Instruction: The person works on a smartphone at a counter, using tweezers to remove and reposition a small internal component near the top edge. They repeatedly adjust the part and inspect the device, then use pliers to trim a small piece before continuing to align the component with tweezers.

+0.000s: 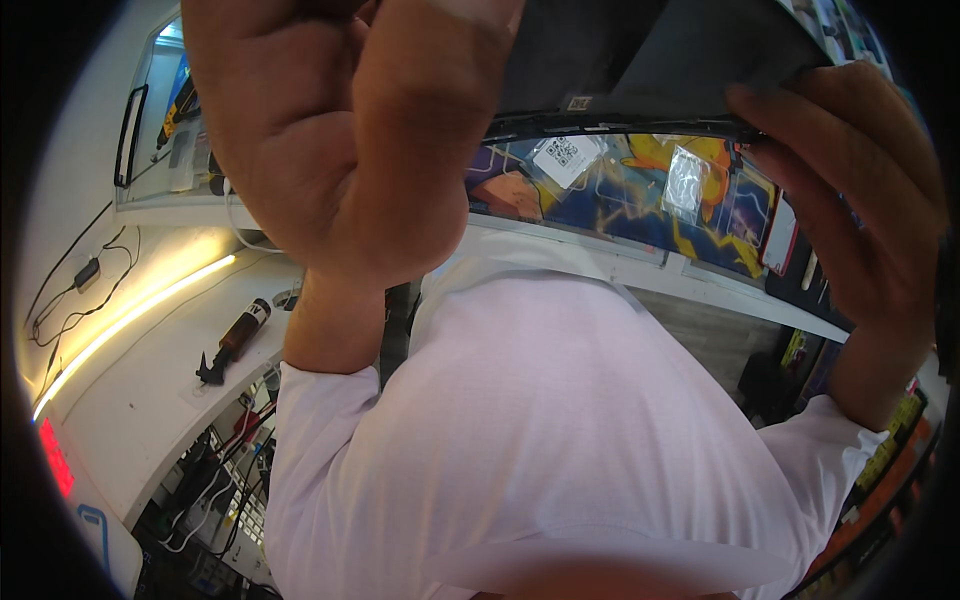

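Observation:
A dark, flat, glossy panel [660, 65] with a thin edge strip is held up close at the top of the head view. My right hand [860, 170] closes on its right end, with fingertips on the dark face and at the lower edge. My left hand [330, 130] looms large at the panel's left end, palm showing and thumb against it. Its fingertips pass out of the top of the view. Below the panel, a colourful printed mat [640, 215] carries a clear bag with a white code label [565, 158] and a small shiny clear packet [686, 182].
A phone-like thing with a red edge [780, 235] lies at the mat's right. On the left, a brown spray bottle [240, 335] lies on a white shelf [130, 400] near a glowing strip light [150, 320]. Tangled cables [215, 490] hang below. A glass-fronted cabinet [160, 140] stands behind.

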